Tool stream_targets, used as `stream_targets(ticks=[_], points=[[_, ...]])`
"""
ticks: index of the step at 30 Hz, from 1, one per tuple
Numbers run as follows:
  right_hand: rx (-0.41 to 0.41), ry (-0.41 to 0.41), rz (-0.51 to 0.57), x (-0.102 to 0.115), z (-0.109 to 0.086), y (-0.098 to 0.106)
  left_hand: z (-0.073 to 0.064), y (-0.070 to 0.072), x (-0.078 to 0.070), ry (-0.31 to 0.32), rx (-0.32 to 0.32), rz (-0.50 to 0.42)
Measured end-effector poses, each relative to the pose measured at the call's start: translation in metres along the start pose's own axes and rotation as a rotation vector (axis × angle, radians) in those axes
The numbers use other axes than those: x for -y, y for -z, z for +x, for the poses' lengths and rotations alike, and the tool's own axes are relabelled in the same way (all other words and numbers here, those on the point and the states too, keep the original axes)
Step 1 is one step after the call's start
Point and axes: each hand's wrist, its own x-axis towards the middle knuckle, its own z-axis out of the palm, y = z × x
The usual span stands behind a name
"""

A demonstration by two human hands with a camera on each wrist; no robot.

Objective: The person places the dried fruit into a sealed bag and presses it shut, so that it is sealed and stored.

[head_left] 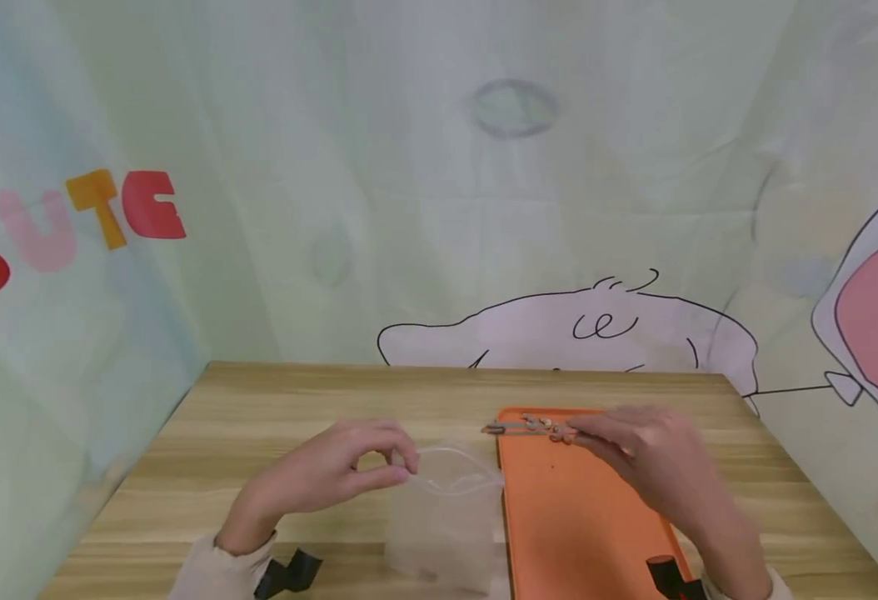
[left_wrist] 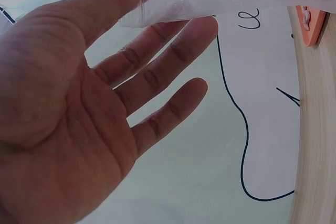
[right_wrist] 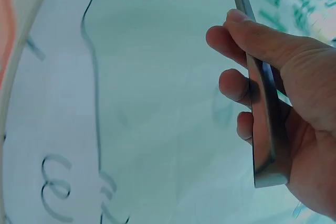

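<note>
My left hand [head_left: 334, 467] pinches the rim of a clear zip bag [head_left: 442, 529] between thumb and forefinger. The bag's mouth gapes, and its lower part hangs over the table. In the left wrist view the other fingers [left_wrist: 173, 106] of that hand spread below the plastic. My right hand [head_left: 652, 454] holds metal tongs [right_wrist: 265, 124] with serrated tips. The tongs reach left over the far end of an orange tray [head_left: 574, 508], where several small brownish pieces [head_left: 559, 434] lie. Whether anything is between the tong tips, I cannot tell.
The wooden table [head_left: 319, 392] carries the tray right beside the bag. Behind it hangs a pale green curtain [head_left: 334, 167] with cartoon drawings and coloured letters [head_left: 97, 200]. A black strap [head_left: 289, 573] is at the left wrist.
</note>
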Motion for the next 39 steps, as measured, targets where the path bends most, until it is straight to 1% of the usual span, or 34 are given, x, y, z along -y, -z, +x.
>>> stream_targets(ticks=[1,2,4,5,7,9,10,12,14,16,17,19,21,22,24,27,32,35,39], points=[[-0.039,0.057,-0.001,0.009,0.002,0.001,0.001,0.000,-0.001,-0.003,0.001,0.003],[-0.061,0.093,-0.006,0.016,0.005,0.001,0.001,0.000,-0.001,-0.005,0.002,0.006],[-0.079,0.122,-0.008,0.026,0.006,-0.001,0.002,-0.001,-0.001,-0.010,0.004,0.009],[-0.083,0.126,-0.013,0.028,0.006,-0.002,0.002,-0.001,-0.001,-0.011,0.005,0.009],[-0.074,0.122,-0.009,0.023,0.005,-0.005,0.002,-0.002,-0.001,-0.011,0.005,0.016],[-0.030,0.060,0.006,0.010,0.003,-0.008,0.001,-0.002,-0.001,-0.003,0.004,0.026],[0.009,0.002,0.009,0.001,0.000,-0.009,0.001,-0.002,-0.001,0.001,0.003,0.029],[0.116,-0.147,0.002,-0.021,-0.006,-0.013,0.000,-0.001,0.000,0.012,0.003,0.032],[0.242,-0.292,-0.029,-0.044,-0.015,-0.020,-0.001,-0.001,0.001,0.022,0.010,0.022],[0.377,-0.397,-0.058,-0.065,-0.027,-0.029,-0.001,-0.002,0.001,0.028,0.018,0.007],[0.437,-0.431,-0.065,-0.074,-0.033,-0.034,-0.001,-0.002,0.001,0.030,0.023,-0.002],[0.526,-0.452,-0.065,-0.089,-0.046,-0.043,-0.001,-0.003,0.001,0.030,0.027,-0.013],[0.569,-0.454,-0.058,-0.099,-0.055,-0.051,0.000,-0.003,0.002,0.030,0.026,-0.009],[0.576,-0.457,-0.049,-0.102,-0.059,-0.054,0.001,-0.003,0.002,0.028,0.025,-0.005],[0.563,-0.447,-0.048,-0.105,-0.063,-0.057,0.002,-0.003,0.002,0.025,0.027,0.000],[0.544,-0.444,-0.060,-0.103,-0.061,-0.057,0.002,-0.003,0.003,0.027,0.033,0.005],[0.545,-0.456,-0.062,-0.093,-0.050,-0.049,0.002,-0.002,0.003,0.045,0.043,0.012],[0.523,-0.468,-0.043,-0.084,-0.041,-0.041,0.002,-0.002,0.002,0.059,0.048,0.018],[0.496,-0.473,-0.046,-0.075,-0.032,-0.034,0.002,-0.002,0.002,0.073,0.055,0.016]])
